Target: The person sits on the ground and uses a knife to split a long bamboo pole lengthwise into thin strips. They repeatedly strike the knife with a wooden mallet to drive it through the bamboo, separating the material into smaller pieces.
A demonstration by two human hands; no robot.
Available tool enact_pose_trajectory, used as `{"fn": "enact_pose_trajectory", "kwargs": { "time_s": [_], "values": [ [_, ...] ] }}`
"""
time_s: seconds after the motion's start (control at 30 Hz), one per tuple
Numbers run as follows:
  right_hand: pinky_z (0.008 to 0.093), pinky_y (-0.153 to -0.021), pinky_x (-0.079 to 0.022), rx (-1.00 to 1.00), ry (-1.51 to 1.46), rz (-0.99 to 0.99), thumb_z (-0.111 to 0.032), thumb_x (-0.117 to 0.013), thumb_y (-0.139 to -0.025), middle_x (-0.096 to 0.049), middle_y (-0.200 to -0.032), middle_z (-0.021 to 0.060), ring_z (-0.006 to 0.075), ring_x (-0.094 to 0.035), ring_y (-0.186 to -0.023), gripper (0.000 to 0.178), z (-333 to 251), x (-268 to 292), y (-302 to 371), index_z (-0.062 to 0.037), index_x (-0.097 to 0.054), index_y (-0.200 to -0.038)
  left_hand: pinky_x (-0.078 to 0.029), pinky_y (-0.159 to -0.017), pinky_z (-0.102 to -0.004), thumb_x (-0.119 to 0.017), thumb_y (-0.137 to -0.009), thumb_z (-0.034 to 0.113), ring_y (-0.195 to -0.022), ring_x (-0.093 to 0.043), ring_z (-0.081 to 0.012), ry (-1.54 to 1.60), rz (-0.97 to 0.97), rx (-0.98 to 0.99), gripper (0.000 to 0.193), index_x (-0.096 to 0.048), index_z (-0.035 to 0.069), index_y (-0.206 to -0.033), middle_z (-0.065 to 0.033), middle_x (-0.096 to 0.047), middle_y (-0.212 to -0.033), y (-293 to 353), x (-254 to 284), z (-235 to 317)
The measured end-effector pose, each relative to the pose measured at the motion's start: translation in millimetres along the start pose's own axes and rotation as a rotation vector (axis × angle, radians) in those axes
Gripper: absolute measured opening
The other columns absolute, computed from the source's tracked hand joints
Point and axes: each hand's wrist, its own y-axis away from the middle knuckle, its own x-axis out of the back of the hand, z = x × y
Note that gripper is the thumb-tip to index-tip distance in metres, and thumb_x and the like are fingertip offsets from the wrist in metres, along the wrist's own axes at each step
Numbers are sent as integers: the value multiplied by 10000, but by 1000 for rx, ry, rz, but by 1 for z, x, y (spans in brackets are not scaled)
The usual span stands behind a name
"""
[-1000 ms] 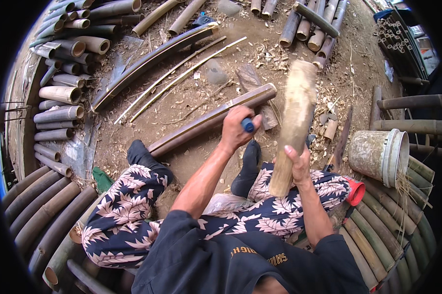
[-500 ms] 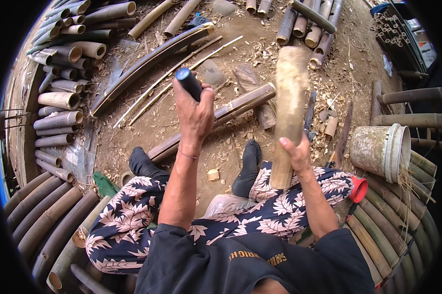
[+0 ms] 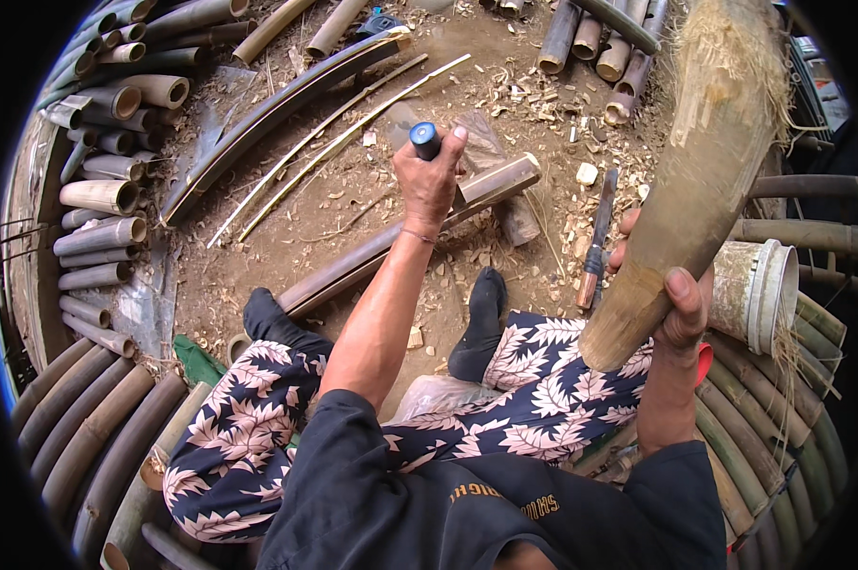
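While the person sits on the dirt ground (image 3: pixel 372 204) with legs in leaf-patterned trousers (image 3: pixel 258 408) stretched forward, the left hand (image 3: pixel 432 180) is raised and closed in a fist around a blue-capped tool handle (image 3: pixel 424 140), whose working end is hidden behind the hand. The right hand (image 3: pixel 678 304) grips the lower end of a thick bamboo culm (image 3: pixel 705 171), which tilts up and away to the right, fibrous husk hanging from its upper part. A knife (image 3: pixel 595 242) with a reddish handle lies on the ground just beside that culm, blade pointing away. Between the feet and the left hand lies a long split bamboo piece (image 3: pixel 400 242), diagonal across the dirt, with thin bamboo strips (image 3: pixel 339 142) further off. Cut bamboo tubes (image 3: pixel 106 199) are stacked on the left, and a pale plastic bucket (image 3: pixel 757 294) stands on the right, near the right hand.
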Motion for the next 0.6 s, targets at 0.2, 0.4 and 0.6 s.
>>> {"fn": "enact_pose_trajectory", "kwargs": {
  "time_s": [0.2,0.4,0.6],
  "values": [
    [372,-730,-592,24,-49,186,-367,-703,-772,-608,-1119,221,263,-689,-884,737,32,7,13,86,-469,-1304,-471,-672,-233,-709,-864,131,-778,-581,-86,8,-132,-56,123,-640,39,-909,-15,-615,-867,25,24,14],
    [371,-675,-595,-101,-214,406,-325,-676,-820,-618,-1069,213,258,-687,-814,664,88,23,25,65,-458,-1311,-478,-731,-310,-711,-878,142,-747,-556,-153,575,88,76,160,-584,59,-829,-31,-558,-751,41,40,12],
    [385,-638,-623,-98,-249,556,-383,-666,-881,-645,-969,193,260,-684,-731,654,127,21,32,80,-463,-1295,-465,-705,-340,-659,-889,136,-709,-515,-173,338,119,10,141,-585,32,-829,-53,-518,-730,53,27,-7]
  ]
}}
